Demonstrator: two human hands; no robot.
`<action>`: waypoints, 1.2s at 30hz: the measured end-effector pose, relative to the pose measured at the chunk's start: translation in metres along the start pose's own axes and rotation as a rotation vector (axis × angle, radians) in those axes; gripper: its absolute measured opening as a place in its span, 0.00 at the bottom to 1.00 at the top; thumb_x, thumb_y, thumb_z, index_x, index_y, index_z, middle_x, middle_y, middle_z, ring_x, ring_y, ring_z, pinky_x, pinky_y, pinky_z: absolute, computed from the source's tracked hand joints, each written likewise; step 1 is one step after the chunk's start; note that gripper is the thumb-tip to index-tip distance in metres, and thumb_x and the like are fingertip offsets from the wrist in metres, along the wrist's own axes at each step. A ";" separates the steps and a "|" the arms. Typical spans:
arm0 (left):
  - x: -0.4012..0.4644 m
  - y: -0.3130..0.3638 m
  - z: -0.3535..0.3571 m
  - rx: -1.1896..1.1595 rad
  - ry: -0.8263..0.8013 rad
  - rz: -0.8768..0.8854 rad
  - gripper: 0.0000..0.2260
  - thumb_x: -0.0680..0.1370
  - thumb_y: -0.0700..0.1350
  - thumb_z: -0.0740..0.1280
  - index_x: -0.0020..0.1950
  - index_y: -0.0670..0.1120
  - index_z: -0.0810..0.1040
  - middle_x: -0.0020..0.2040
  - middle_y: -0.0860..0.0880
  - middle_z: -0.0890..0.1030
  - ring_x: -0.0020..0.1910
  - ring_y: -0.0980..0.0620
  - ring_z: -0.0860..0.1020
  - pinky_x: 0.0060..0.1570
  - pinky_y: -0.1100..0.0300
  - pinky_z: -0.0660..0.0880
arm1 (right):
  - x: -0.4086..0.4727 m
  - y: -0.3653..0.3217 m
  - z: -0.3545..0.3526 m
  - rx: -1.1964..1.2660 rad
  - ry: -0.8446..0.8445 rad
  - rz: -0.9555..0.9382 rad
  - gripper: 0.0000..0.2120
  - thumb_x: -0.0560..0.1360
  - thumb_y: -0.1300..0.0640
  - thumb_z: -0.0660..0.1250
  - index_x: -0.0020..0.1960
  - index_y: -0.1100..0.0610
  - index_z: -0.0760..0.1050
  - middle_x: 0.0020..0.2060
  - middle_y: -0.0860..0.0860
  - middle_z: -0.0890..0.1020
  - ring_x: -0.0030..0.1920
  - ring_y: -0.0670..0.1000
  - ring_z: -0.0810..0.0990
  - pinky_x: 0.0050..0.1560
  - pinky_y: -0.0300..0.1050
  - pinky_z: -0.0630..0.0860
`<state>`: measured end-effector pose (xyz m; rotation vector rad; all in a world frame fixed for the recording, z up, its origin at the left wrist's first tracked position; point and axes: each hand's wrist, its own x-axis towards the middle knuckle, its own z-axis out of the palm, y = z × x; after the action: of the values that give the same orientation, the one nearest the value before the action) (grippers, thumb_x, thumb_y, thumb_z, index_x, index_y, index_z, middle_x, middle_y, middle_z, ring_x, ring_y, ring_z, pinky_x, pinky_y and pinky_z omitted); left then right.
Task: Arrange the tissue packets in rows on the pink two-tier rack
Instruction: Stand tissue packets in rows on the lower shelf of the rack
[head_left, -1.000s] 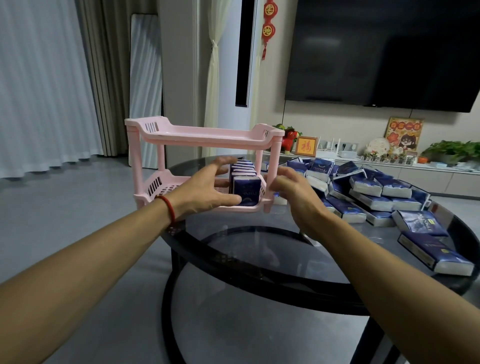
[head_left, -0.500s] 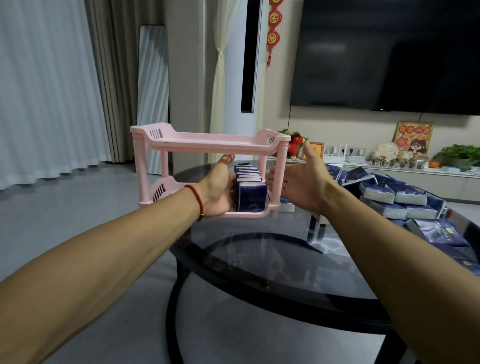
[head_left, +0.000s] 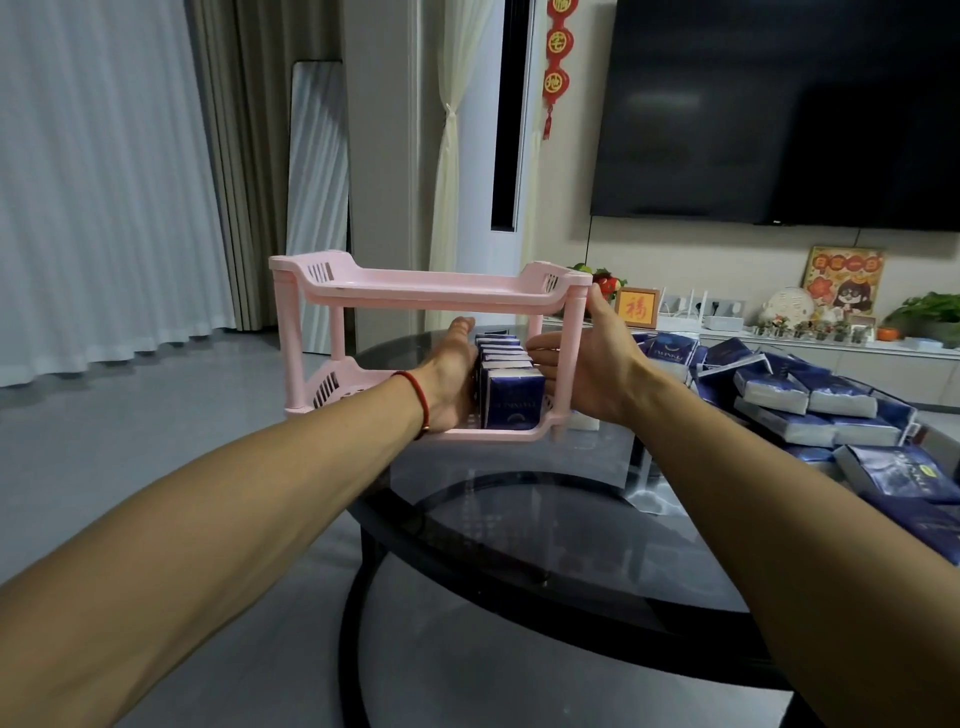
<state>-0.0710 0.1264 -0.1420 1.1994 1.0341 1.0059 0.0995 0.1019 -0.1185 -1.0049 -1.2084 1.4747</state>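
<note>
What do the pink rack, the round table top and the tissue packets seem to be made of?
Pink rack: most likely moulded plastic, matte, with slotted vents in its end walls.
Table top: apparently dark tinted glass, glossy; the frame below shows through it.
Tissue packets: seemingly thin plastic film, dark blue, slightly shiny, around white tissue.

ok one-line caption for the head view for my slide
Left hand and right hand square up a row of dark blue tissue packets on the pink plastic two-tier rack's lower shelf.

- One head-worn view, looking forward and slightly down along both forearms.
- Near: left hand (head_left: 451, 382) and right hand (head_left: 587, 366) sit mid-frame, the round dark glass bench (head_left: 519, 519) beneath them.
</note>
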 end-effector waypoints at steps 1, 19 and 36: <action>0.001 0.000 0.001 -0.008 0.001 -0.004 0.36 0.83 0.68 0.41 0.72 0.45 0.73 0.62 0.40 0.81 0.56 0.45 0.81 0.48 0.52 0.77 | 0.000 0.000 -0.001 -0.002 0.001 0.005 0.51 0.79 0.26 0.41 0.75 0.71 0.63 0.68 0.67 0.74 0.56 0.60 0.80 0.54 0.52 0.77; -0.032 -0.007 -0.009 -0.057 -0.134 0.043 0.30 0.84 0.58 0.51 0.73 0.36 0.72 0.65 0.34 0.80 0.66 0.39 0.78 0.67 0.47 0.75 | -0.023 -0.007 -0.034 0.053 -0.219 0.080 0.51 0.77 0.24 0.43 0.64 0.73 0.69 0.63 0.73 0.77 0.64 0.71 0.79 0.69 0.65 0.72; -0.103 -0.034 -0.001 0.674 0.319 0.579 0.11 0.73 0.48 0.72 0.54 0.53 0.79 0.59 0.49 0.75 0.57 0.47 0.77 0.67 0.50 0.73 | -0.137 0.018 -0.032 -1.000 0.610 -0.446 0.08 0.79 0.58 0.66 0.51 0.58 0.83 0.45 0.53 0.86 0.48 0.54 0.84 0.53 0.50 0.82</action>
<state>-0.0943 0.0234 -0.1675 2.0129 1.3729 1.3769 0.1567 -0.0261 -0.1379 -1.5354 -1.5580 0.1012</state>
